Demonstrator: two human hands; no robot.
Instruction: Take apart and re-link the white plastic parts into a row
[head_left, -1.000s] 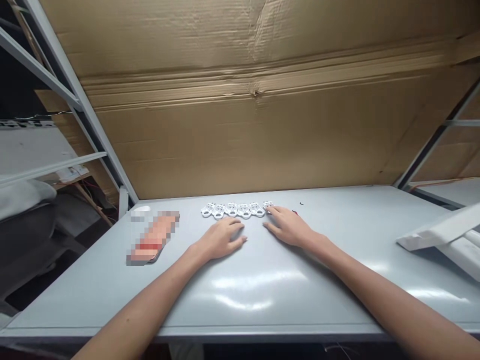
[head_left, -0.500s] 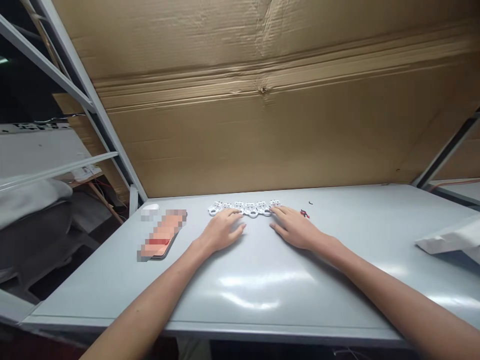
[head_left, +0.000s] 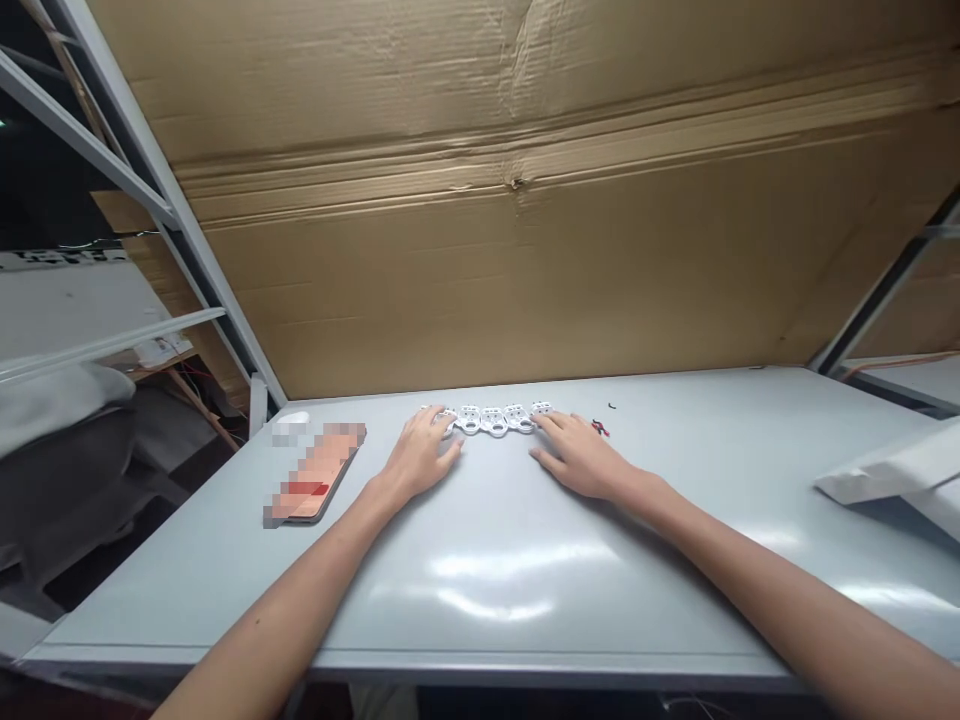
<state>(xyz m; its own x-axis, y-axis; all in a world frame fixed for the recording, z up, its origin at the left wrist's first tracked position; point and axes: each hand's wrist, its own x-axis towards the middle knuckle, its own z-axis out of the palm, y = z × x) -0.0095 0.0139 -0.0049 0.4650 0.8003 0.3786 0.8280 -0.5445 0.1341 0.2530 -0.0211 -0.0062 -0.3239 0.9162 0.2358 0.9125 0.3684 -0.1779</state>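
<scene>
A row of several small white plastic parts (head_left: 491, 420) lies across the far middle of the grey table (head_left: 525, 570). My left hand (head_left: 418, 458) lies palm down with its fingers stretched forward, the fingertips resting on the left end of the row. My right hand (head_left: 579, 455) is also flat and spread, with its fingertips touching the row's right end. Neither hand grips anything. A tiny red piece (head_left: 600, 429) and a tiny black piece (head_left: 612, 406) lie just right of my right hand.
A blurred flat object (head_left: 315, 472) lies on the table to the left, with a small white thing (head_left: 291, 420) behind it. White foam pieces (head_left: 892, 470) sit at the right edge. A cardboard sheet (head_left: 525, 220) stands behind the table; metal shelf struts (head_left: 150, 190) rise at left.
My left hand has slid forward and to the left, from behind the row onto its left end. My right hand has stayed at the right end.
</scene>
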